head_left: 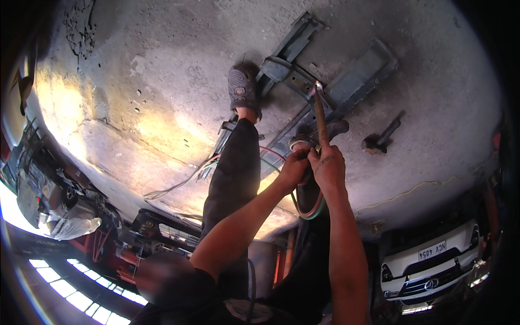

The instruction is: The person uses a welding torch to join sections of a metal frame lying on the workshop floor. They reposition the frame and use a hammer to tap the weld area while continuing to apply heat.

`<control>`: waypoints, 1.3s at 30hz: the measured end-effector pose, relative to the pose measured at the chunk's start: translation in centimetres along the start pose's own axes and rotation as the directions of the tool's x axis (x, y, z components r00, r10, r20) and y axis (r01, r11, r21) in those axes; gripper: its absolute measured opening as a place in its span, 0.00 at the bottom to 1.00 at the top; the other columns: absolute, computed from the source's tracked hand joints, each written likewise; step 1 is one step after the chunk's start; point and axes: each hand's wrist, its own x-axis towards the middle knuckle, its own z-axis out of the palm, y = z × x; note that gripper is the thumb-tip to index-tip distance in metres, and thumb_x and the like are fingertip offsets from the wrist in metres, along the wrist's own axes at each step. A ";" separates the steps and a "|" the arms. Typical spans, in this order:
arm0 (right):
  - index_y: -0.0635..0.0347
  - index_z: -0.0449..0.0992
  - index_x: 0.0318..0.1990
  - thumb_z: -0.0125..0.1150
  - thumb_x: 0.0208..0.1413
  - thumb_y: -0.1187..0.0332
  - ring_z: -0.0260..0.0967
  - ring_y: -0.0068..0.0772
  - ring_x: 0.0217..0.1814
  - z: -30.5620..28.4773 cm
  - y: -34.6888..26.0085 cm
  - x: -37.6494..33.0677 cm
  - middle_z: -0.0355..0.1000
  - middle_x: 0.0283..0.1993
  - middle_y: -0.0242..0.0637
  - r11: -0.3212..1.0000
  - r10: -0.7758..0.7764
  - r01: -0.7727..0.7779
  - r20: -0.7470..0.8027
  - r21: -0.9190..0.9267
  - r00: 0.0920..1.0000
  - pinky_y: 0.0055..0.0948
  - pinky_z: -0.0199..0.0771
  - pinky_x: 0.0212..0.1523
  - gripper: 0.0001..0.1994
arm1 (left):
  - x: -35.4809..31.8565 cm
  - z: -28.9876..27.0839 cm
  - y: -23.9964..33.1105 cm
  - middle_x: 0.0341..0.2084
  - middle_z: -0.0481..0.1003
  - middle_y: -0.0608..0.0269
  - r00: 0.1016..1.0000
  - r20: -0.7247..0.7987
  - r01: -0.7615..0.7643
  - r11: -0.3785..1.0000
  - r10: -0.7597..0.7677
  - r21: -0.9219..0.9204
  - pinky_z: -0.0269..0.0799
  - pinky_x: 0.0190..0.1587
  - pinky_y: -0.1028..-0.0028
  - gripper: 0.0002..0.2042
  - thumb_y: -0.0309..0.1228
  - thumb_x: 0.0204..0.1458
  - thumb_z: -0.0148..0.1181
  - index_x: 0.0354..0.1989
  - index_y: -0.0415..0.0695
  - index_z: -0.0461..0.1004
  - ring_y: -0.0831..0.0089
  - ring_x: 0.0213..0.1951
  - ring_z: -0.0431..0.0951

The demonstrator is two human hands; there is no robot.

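Observation:
My right hand (329, 165) is wrapped round the handle end of a gas torch (320, 120), which points away from me. A small bright flame (318, 85) glows at the torch tip, against a grey steel frame (355, 76) lying on the floor. Close beside it, my left hand (297, 167) is closed at the rear of the torch, its fingertips partly hidden. Red and green hoses (311, 215) loop down below my hands. My left shoe (242, 86) rests by the frame's crosspiece; my right foot is partly covered by my hands and the torch.
A hammer (385, 134) lies on the concrete floor to the right of the frame. Hose lines (173, 190) trail off to the left. A thin yellow cord (409, 192) runs across the floor toward a white vehicle (433, 265). Vehicle parts (70, 189) stand at the left.

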 end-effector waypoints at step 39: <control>0.58 0.67 0.63 0.62 0.52 0.65 0.75 0.60 0.41 0.3 -0.4 -0.3 0.76 0.36 0.56 0.999 -0.017 0.014 0.092 0.036 0.996 0.50 0.75 0.42 0.29 | 1.9 -2.7 -2.4 0.45 0.76 0.53 0.992 -0.045 -0.094 0.922 0.120 0.377 0.77 0.38 0.68 0.15 0.24 0.41 0.67 0.41 0.38 0.79 0.62 0.41 0.81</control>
